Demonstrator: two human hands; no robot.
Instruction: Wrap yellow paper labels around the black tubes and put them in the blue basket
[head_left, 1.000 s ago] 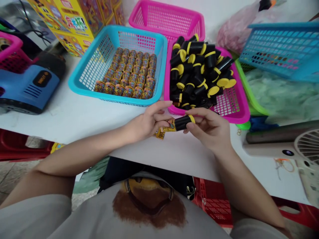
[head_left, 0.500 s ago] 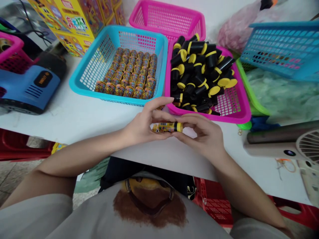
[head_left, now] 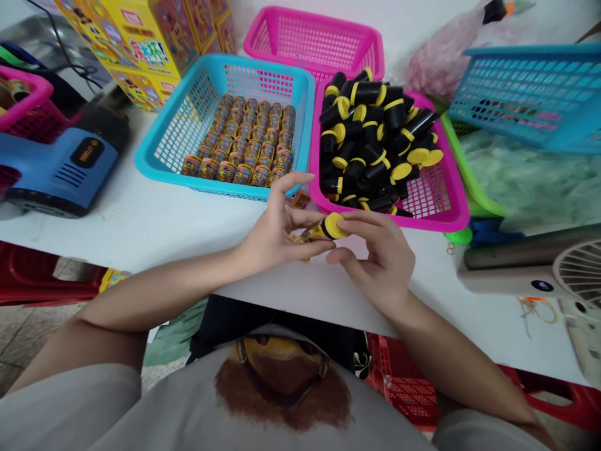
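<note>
Left hand (head_left: 282, 232) and right hand (head_left: 378, 254) meet over a yellow-capped tube (head_left: 323, 229), held just in front of the magenta basket (head_left: 446, 219) and above the white table (head_left: 141, 232). The left hand grips the tube's printed end, with one finger lifted clear; the right hand pinches the yellow cap between thumb and fingers. A small printed wrapper (head_left: 299, 199) lies just left of the magenta basket, near its front corner. The magenta basket holds a loose heap of black tubes with yellow caps (head_left: 370, 125), lying at mixed angles. Immediately left of it, a turquoise basket (head_left: 263, 66) holds close rows of small capsules in colourful printed wrappers (head_left: 244, 141). A second magenta basket (head_left: 314, 37) stands directly behind the first. To the right, a blue basket (head_left: 526, 94) sits tilted above a green basket (head_left: 469, 169) containing pale green plastic (head_left: 530, 181). Far left of the magenta basket stand yellow printed cartons (head_left: 136, 44), bearing bold lettering that cannot be read reliably, and a blue machine (head_left: 61, 163), whose black badge is too small to read. A small fan (head_left: 573, 269) stands to the lower right.
</note>
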